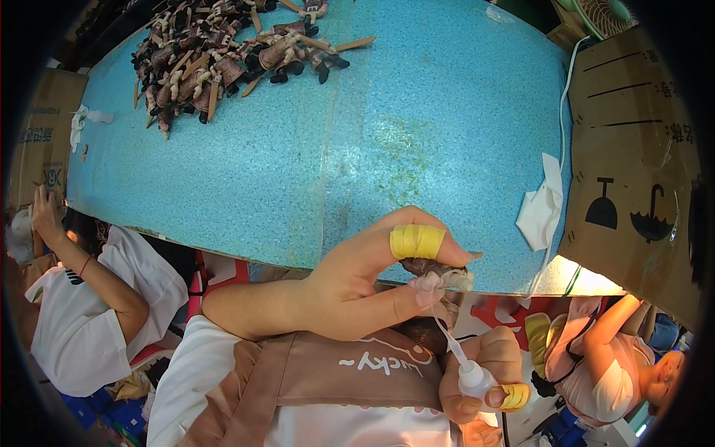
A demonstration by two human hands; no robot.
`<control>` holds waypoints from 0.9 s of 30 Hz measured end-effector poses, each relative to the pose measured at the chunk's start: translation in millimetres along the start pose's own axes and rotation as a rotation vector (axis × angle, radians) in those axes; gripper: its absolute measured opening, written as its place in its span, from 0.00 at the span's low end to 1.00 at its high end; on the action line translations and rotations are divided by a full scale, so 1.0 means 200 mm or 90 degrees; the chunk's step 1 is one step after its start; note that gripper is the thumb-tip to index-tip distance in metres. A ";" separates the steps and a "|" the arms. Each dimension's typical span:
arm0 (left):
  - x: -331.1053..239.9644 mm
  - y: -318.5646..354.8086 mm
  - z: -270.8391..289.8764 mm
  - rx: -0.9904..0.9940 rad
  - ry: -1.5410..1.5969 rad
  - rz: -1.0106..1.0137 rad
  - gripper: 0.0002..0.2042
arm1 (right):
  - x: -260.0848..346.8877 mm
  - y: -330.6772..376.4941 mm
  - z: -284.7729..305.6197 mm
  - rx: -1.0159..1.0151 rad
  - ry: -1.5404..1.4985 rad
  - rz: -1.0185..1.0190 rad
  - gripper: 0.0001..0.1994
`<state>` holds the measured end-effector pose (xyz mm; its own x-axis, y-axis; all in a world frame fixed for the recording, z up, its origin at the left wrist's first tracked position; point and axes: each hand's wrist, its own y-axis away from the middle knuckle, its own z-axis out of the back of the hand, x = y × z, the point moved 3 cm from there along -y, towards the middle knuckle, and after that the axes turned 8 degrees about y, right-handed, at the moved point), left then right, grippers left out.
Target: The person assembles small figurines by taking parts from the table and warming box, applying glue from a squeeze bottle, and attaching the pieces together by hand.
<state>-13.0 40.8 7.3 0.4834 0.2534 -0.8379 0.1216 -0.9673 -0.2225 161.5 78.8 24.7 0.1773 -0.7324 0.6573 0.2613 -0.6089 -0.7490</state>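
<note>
My left hand (365, 287), with yellow tape around one finger, comes in from the left over the table's near edge. Between its fingertips it pinches a small brown and cream figurine part (450, 277), mostly covered by the fingers. Below it, my right hand (491, 350) is wrapped around a small white squeeze bottle (473, 378); yellow tape circles a finger here too. The bottle's thin nozzle points up toward the pinched part, and its tip appears to meet it or the fingertip. Farther off, a heap of brown figurines (231, 71) with wooden-looking sticks lies on the blue table (253, 179).
White tissue (541, 205) lies at the table's right side, beside a white cord (564, 127) and a cardboard box (633, 149). Another small bottle (99, 116) is at the far left, near a second box (37, 134). Co-workers sit on both sides. A green fan (605, 15) stands back right.
</note>
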 end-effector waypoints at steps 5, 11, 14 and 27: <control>-0.01 0.00 0.00 0.015 -0.003 -0.004 0.15 | -0.01 0.03 0.01 -0.049 -0.018 0.002 0.12; 0.01 0.00 0.00 0.018 0.012 0.002 0.15 | -0.01 0.03 0.01 0.008 -0.038 -0.020 0.14; 0.00 0.00 -0.01 0.023 0.007 0.003 0.15 | -0.01 0.03 0.02 0.006 -0.045 -0.024 0.14; -0.01 0.00 0.02 0.007 0.002 0.014 0.14 | -0.01 0.02 0.05 -0.014 -0.067 -0.018 0.14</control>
<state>-17.2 41.4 6.3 0.4887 0.2320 -0.8410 0.1011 -0.9726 -0.2095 171.0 80.1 20.5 0.2692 -0.6792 0.6828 0.2467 -0.6367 -0.7306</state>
